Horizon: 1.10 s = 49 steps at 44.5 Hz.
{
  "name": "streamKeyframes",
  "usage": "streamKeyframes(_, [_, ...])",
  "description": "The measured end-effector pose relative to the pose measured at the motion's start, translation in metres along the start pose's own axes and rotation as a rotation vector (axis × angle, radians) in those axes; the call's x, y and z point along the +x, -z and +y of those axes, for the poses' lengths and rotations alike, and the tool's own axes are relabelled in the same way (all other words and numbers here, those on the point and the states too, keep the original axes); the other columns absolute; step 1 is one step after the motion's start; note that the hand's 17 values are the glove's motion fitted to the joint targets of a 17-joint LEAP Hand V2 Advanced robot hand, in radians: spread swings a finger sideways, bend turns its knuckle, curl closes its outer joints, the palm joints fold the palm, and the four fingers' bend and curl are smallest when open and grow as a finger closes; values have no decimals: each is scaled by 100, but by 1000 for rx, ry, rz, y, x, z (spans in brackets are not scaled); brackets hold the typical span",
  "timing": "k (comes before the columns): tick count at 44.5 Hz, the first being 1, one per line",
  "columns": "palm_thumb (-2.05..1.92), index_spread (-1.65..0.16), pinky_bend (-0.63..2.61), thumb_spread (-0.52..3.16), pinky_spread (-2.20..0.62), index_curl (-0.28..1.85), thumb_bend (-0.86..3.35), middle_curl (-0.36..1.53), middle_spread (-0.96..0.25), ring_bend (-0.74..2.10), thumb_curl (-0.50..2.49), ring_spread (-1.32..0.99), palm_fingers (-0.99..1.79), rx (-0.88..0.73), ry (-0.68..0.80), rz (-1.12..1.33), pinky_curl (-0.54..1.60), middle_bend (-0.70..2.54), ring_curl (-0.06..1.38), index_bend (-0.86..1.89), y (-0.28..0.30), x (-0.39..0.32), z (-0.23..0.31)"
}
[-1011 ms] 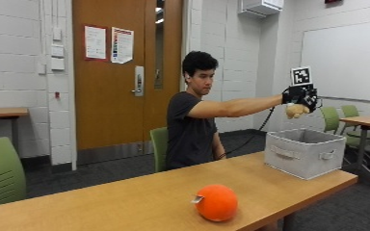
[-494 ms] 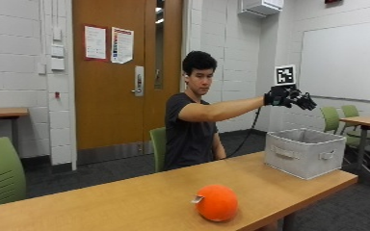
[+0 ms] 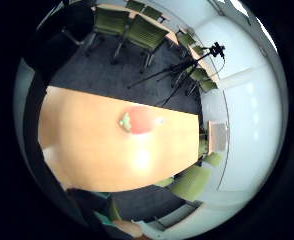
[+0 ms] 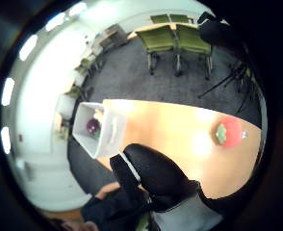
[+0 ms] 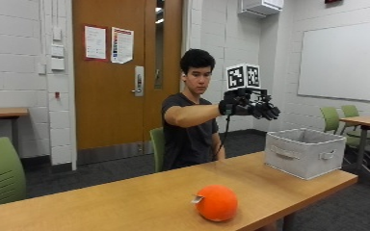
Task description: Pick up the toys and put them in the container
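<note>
Leftward from above the container point(image 5: 304, 152) went the gloved right hand point(image 5: 249, 107) — fingers point(image 5: 268, 111) loosely spread, empty — toward the orange toy point(image 5: 216, 202) on the desk point(image 5: 108, 202).

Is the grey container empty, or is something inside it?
Not empty: the thumb side palm view shows a dark purple toy inside the container.
</note>
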<state>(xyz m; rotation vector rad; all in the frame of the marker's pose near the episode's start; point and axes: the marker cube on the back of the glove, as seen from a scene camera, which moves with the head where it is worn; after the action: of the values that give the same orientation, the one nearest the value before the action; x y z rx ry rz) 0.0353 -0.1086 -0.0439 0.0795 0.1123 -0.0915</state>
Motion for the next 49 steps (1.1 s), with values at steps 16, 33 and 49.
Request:
streamKeyframes(16, [-12, -34, 95, 99, -13, 64, -9, 52, -13, 84, 24, -30, 11, -66, -158, 34, 32, 44, 28, 19, -101, 117, -9])
streamKeyframes(33, [-11, -33, 85, 98, -8, 58, -9, 50, -14, 67, 20, -28, -5, -218, -248, -57, 31, 45, 23, 15, -212, 166, 1])
streamKeyframes(49, [-10, -32, 97, 93, 0, 45, -8, 43, -10, 30, 19, -14, -16, -402, -253, -141, 35, 26, 15, 9, -268, 173, 26])
